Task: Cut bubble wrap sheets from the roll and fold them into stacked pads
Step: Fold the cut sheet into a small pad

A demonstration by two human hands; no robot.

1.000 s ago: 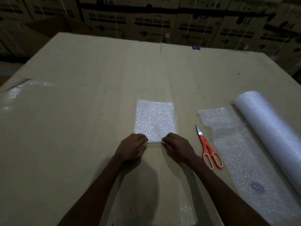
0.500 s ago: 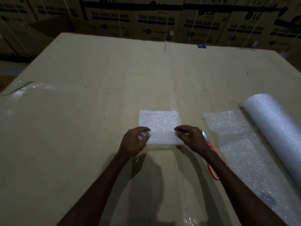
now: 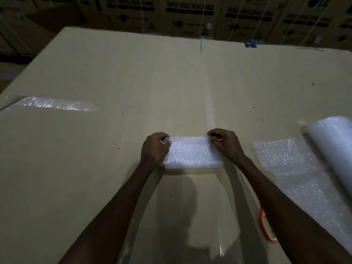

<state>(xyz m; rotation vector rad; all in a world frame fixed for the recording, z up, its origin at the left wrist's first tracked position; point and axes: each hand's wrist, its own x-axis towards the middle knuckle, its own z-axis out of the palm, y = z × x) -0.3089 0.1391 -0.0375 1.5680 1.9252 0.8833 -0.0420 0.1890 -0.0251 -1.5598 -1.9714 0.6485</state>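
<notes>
Bubble wrap pad (image 3: 192, 154) lies folded flat on the cardboard surface (image 3: 114, 149); the left hand (image 3: 155, 148) pinches its far left corner, the right hand (image 3: 224, 143) its far right corner. Right of the pad, the right forearm covers most of the orange scissors (image 3: 265, 228); beyond them the loose sheet (image 3: 297, 180) runs to the roll (image 3: 331, 145)

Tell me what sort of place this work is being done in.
Probably a warehouse or appliance stockroom. Stacked cartons printed "WASHING MACHINE" line the back, the work surface is a big flat cardboard box, and a bubble wrap roll and scissors lie on it for packing.
</notes>
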